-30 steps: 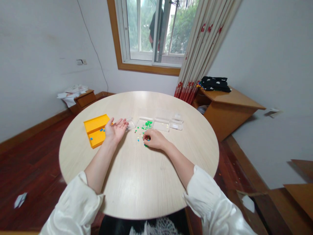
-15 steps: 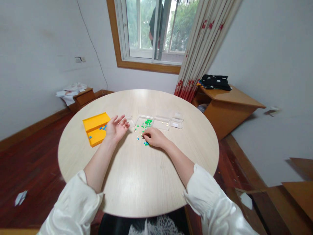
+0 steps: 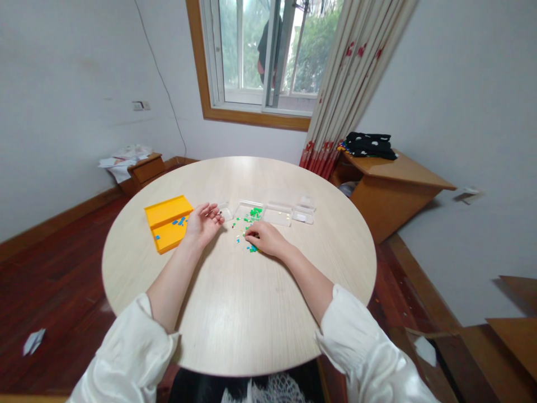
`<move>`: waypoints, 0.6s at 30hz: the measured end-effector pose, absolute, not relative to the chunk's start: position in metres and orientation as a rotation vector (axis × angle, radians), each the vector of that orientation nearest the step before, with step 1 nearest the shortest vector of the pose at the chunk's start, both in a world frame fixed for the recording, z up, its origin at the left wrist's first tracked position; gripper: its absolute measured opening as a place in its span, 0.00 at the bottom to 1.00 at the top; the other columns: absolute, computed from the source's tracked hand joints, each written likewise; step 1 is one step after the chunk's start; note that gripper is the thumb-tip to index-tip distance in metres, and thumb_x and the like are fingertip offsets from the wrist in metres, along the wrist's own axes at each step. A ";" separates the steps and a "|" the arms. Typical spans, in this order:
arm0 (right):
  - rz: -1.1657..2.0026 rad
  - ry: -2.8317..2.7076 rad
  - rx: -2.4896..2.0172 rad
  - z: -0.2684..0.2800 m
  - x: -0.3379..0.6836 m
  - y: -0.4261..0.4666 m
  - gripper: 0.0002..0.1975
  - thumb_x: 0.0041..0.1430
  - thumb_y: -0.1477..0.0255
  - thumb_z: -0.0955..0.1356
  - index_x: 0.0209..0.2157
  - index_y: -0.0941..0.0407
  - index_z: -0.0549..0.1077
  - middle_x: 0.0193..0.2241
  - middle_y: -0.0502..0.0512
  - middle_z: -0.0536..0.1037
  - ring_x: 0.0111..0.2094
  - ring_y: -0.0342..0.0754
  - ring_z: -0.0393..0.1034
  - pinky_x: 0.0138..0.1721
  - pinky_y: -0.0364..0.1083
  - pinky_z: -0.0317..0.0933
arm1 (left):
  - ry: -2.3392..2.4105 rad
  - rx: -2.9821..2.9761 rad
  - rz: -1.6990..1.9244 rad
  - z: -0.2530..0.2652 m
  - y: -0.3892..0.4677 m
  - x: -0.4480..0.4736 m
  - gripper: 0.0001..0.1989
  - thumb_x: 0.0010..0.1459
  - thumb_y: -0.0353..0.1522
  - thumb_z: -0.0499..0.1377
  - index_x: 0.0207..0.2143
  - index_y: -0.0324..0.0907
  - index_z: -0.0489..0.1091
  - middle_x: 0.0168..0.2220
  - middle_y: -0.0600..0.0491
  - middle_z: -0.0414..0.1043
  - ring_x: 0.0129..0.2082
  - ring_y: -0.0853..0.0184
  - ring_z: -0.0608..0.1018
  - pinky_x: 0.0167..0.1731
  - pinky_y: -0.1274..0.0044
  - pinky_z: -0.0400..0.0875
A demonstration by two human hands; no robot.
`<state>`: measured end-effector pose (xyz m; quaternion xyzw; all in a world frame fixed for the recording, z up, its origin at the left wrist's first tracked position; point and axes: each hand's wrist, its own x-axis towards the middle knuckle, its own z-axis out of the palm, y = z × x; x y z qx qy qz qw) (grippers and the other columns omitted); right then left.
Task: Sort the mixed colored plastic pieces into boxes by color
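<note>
"What's the table [image 3: 235, 313] made of?"

"Looks like pale wood-grain board, smooth, with a soft sheen."

"And the box [image 3: 168, 211]?"

"Yellow plastic, smooth, more matt than shiny. The trays [image 3: 272, 215] are clear plastic, glossy at the rims."

"The bits [image 3: 255, 213]?"

"Plastic, by the look; too small to judge the finish."

"The sleeves [image 3: 130, 347] shine."

"Satiny white cloth, gathered in soft folds. The curtain [image 3: 335, 84] is cloth too, but duller."

"And the floor [image 3: 54, 280]?"

"Dark red wood, faintly glossy. The desk [image 3: 386, 196] is smooth brown wood."

"The wall [image 3: 461, 84]?"

"Matt, like paint, with a few smudges."
</note>
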<state>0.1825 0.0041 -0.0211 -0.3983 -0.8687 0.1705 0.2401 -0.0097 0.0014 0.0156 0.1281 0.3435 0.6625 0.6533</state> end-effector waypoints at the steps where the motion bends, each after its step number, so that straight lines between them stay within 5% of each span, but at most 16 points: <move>1: 0.467 -2.373 -1.088 -0.022 0.182 0.005 0.04 0.54 0.77 0.67 0.28 0.59 0.75 0.27 0.53 0.74 0.30 0.42 0.64 0.34 0.42 0.56 | 0.788 0.309 1.494 0.015 0.001 -0.009 0.07 0.53 0.28 0.52 0.25 0.37 0.67 0.18 0.52 0.65 0.19 0.72 0.69 0.21 0.80 0.66; 12: 0.344 -2.126 -1.015 -0.025 0.181 0.008 0.04 0.56 0.77 0.66 0.27 0.58 0.70 0.30 0.54 0.71 0.37 0.46 0.63 0.42 0.45 0.56 | 0.921 0.660 1.284 0.009 0.000 -0.002 0.02 0.46 0.25 0.57 0.23 0.35 0.68 0.19 0.55 0.65 0.18 0.76 0.67 0.23 0.82 0.66; 18: 0.606 -2.008 -1.102 -0.022 0.179 0.005 0.04 0.59 0.73 0.63 0.33 0.56 0.69 0.21 0.46 0.70 0.25 0.41 0.65 0.31 0.41 0.57 | 0.900 0.829 1.237 0.002 0.002 -0.002 0.04 0.44 0.28 0.60 0.23 0.35 0.68 0.20 0.55 0.65 0.19 0.76 0.67 0.24 0.82 0.67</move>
